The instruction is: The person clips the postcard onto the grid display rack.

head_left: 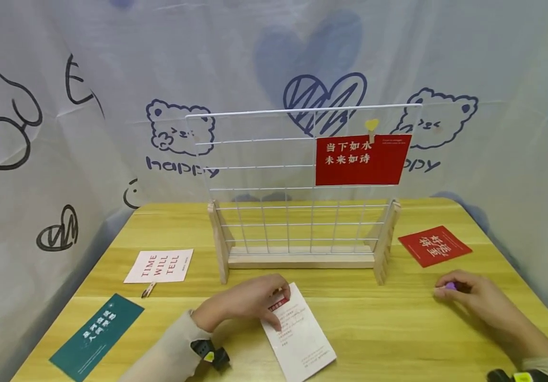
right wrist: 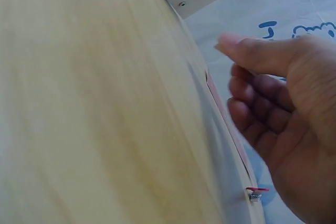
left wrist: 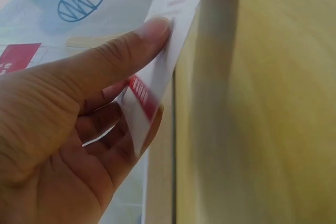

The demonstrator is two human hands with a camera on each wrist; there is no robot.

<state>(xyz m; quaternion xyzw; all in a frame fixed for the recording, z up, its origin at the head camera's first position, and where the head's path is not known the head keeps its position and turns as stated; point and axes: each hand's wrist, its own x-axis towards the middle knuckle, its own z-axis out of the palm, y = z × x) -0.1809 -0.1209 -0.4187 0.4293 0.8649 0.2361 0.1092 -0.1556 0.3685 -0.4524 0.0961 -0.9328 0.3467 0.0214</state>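
My left hand (head_left: 257, 302) grips a white card (head_left: 302, 339) with red print and a red strip, thumb on its face and fingers behind. In the left wrist view, the card (left wrist: 173, 3) stands tilted close over the wooden table. At the right, my right hand (head_left: 481, 300) pinches a small purple thing (head_left: 451, 286), mostly hidden by the fingers. A red card (head_left: 435, 246) lies just beyond that hand. On the white wire grid (head_left: 264, 167) hangs another red card (head_left: 362, 170), held by a clip with a yellow heart (head_left: 372, 125).
The grid stands in a wooden base (head_left: 302, 260) at the back middle. To the left lie a white card (head_left: 159, 266), a small wooden clip (head_left: 148, 289) and a green card (head_left: 97, 337). A small red-topped clip (right wrist: 256, 195) shows below the right hand. A printed curtain (head_left: 254, 53) hangs behind.
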